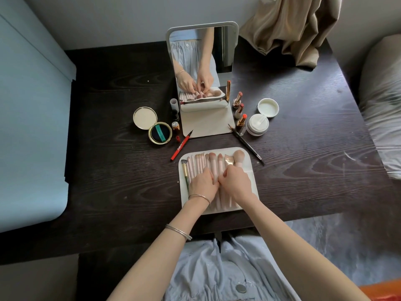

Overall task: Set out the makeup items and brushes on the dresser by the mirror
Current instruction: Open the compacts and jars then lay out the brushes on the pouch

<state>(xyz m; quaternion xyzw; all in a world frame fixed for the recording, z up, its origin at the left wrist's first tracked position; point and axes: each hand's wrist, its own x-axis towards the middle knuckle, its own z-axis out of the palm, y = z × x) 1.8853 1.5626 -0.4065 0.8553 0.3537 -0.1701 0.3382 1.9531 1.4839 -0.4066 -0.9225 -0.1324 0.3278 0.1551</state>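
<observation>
A white brush pad (249, 170) lies on the dark wooden dresser (108, 170) in front of the standing mirror (202, 68). Several pink makeup brushes (202, 161) lie side by side on the pad, with a green-handled fan brush (185, 170) at its left edge. My left hand (201, 183) rests on the pink handles with its fingers curled over them. My right hand (235, 181) pinches one handle beside it, just below a big fluffy brush (239, 157). The hands touch each other and hide the handles' middle parts.
Left of the mirror sit an open gold compact (153, 126), a small bottle (175, 126) and a red liner pen (182, 145). To its right stand three lipsticks (238, 109), an open cream jar (258, 124), its lid (268, 107) and a dark pencil (247, 144). A beige cloth (288, 29) hangs at the back right.
</observation>
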